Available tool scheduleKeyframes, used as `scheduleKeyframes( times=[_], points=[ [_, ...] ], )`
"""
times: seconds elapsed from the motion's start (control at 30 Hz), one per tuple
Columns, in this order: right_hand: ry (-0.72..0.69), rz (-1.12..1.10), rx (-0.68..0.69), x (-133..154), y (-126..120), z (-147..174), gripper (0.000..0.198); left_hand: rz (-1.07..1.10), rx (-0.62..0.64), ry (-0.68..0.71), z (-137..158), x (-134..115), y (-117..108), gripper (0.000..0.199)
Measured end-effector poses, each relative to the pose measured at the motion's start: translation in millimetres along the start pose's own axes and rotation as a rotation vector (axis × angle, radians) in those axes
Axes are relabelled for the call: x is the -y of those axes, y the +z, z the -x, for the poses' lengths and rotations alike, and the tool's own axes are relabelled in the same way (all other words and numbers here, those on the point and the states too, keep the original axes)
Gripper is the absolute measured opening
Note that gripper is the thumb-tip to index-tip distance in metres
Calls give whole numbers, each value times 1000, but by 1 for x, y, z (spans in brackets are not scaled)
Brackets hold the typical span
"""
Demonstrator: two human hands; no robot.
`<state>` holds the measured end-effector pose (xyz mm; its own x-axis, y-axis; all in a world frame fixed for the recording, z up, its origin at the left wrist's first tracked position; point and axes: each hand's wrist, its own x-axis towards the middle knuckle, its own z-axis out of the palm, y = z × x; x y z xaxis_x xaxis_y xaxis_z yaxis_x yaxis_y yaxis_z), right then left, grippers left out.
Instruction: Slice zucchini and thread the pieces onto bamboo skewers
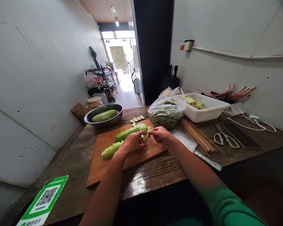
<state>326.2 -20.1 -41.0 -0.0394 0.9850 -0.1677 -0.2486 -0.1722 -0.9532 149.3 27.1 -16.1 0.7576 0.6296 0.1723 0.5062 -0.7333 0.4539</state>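
Note:
My right hand (pixel 162 135) pinches a pale green zucchini slice (pixel 149 132) upright between thumb and fingers, above the cutting board (pixel 96 169). A thin dark line below this hand may be a skewer; I cannot tell. Close by on the left, the fingers of my left hand (pixel 133 143) curl around another zucchini slice (pixel 143 138), partly hidden by them. Two rows of sliced zucchini lie on the board: the farther row (pixel 127 133) beyond my left hand, the nearer row (pixel 111 151) beside my left wrist. Several end pieces (pixel 137 119) sit at the board's far edge.
A metal bowl (pixel 119 115) holds a whole zucchini (pixel 105 115). Right of the board are a cleaver (pixel 185 140), bamboo skewers (pixel 197 138), scissors (pixel 223 138) and a phone (pixel 241 135). Behind stand a plastic bag of greens (pixel 167 113) and a white tub (pixel 209 113).

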Motion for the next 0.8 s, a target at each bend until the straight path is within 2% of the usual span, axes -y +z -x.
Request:
scheduleKeyframes(
  times=[0.07, 0.13, 0.2, 0.27, 0.33, 0.5, 0.57, 0.63, 0.73, 0.8],
  points=[
    [29, 14, 34, 0, -1, 0, 47, -5, -14, 32, -1, -1, 1, 72],
    [70, 3, 104, 2, -1, 2, 47, 9, -94, 66, -1, -4, 0, 77],
    [110, -36, 186, 4, 0, 5, 47, 48, -142, 112, -1, -7, -1, 73],
    [143, -85, 253, 6, 1, 8, 46, 100, -128, 163, -1, -9, -1, 65],
    [154, -111, 268, 7, 3, 9, 47, 159, -134, 182, 0, -11, 1, 57],
    [41, -96, 170, 5, 10, 9, 46, 231, -181, 148, -1, -17, 9, 33],
    [4, -81, 180, 4, 13, 9, 45, 260, -211, 152, -3, -17, 10, 30],
    [-22, -61, 164, 3, 15, 9, 44, 308, -297, 126, -5, -13, 9, 29],
    [-100, 1, 41, 1, 16, 7, 41, 386, -456, -41, -6, -1, 4, 29],
    [-205, 132, -72, -2, 17, 6, 35, 499, -495, -155, -5, 6, 0, 32]
  ],
)
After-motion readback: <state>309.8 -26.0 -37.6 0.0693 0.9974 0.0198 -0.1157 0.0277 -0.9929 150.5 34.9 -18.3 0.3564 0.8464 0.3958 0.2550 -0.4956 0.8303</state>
